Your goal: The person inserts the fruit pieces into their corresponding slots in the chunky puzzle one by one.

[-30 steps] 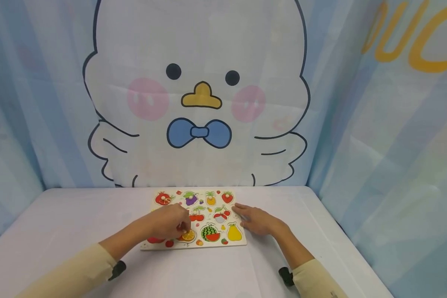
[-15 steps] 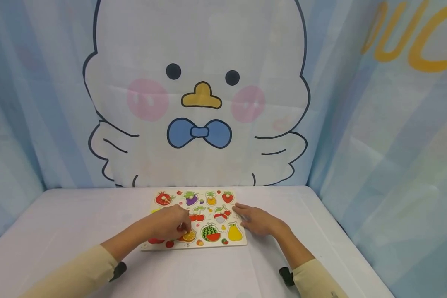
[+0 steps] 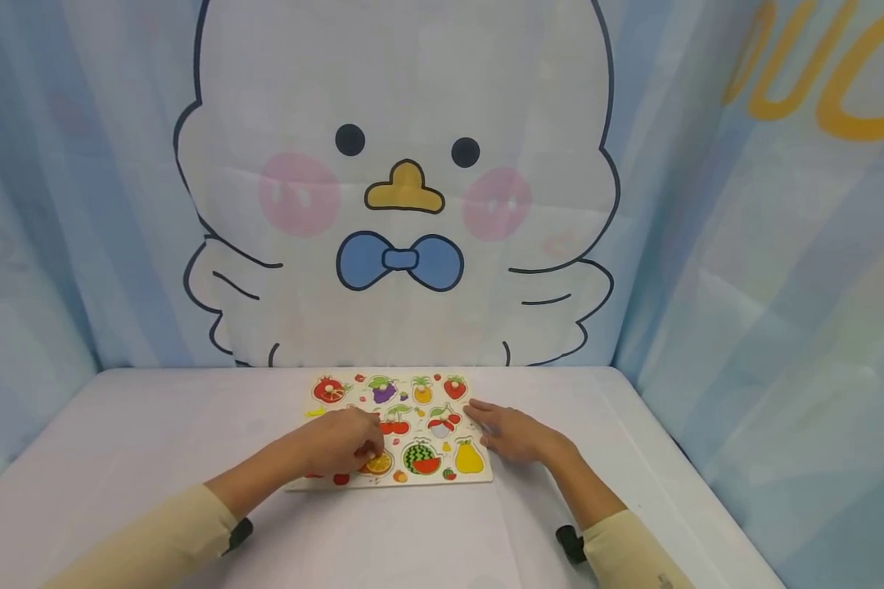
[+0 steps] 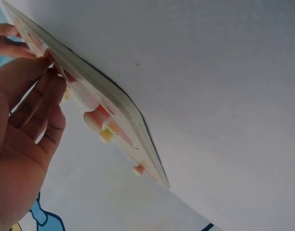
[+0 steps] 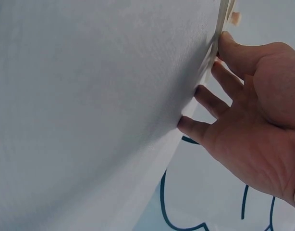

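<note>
A white wooden knob puzzle board (image 3: pixel 439 397) with fruit pieces lies flat on the table. My left hand (image 3: pixel 339 442) reaches over its left half, thumb and index finger pinching at the orange piece (image 3: pixel 379 463) in the front row. The left wrist view shows that hand (image 4: pixel 22 149) with its fingertips right at the board's face (image 4: pixel 114 122); the pinched knob is mostly hidden. Beside the orange are a watermelon piece (image 3: pixel 421 458) and a pear piece (image 3: pixel 469 458). My right hand (image 3: pixel 516 433) rests at the board's right edge, its fingertips (image 5: pixel 187 122) spread and fairly straight.
A white cloth covers the table (image 3: pixel 191 425). Behind it hangs a curtain (image 3: pixel 405 327) printed with a white bird, and pale blue striped curtains (image 3: pixel 781 327) stand at the sides. A black strap mount (image 3: pixel 570 544) sits by the right sleeve.
The head view has shifted slightly, so everything sits a little further right. Both hands keep almost the same places on the board.
</note>
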A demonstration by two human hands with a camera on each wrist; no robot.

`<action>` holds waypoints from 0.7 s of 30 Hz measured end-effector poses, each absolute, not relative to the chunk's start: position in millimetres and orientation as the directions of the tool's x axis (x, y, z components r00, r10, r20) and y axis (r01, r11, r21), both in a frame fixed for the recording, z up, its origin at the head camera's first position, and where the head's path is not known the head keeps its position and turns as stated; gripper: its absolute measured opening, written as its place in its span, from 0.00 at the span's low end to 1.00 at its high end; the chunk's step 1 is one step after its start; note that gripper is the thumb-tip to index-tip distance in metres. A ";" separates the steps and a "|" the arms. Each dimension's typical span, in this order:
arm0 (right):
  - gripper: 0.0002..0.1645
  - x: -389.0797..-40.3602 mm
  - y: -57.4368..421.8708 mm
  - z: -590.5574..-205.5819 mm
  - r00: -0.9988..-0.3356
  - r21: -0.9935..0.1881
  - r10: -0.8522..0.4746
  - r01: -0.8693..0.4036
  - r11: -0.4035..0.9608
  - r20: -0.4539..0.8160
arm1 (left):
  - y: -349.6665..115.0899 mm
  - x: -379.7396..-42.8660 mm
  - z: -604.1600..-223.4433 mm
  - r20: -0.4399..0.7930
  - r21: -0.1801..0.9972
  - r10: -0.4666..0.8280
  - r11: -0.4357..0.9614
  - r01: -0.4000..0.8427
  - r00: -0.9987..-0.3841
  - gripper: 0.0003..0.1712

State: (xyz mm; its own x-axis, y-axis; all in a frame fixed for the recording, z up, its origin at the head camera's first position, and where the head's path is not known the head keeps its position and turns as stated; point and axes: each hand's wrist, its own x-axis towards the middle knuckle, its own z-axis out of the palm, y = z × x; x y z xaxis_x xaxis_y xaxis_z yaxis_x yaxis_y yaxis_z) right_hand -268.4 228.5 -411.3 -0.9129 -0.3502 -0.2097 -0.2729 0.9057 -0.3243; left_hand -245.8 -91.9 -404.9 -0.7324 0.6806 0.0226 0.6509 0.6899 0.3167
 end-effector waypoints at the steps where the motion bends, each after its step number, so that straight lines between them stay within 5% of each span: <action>1: 0.37 -268.5 228.5 -411.4 -0.913 -0.326 -0.350 -0.273 0.905 -0.209 | -91.2 -245.1 -405.1 0.024 0.310 0.679 0.693 0.651 -0.734 0.06; 21: 0.36 -267.4 229.3 -411.2 -0.916 -0.329 -0.339 -0.260 0.908 -0.212 | -90.4 -239.0 -410.9 0.054 0.228 0.664 0.718 0.657 -0.745 0.09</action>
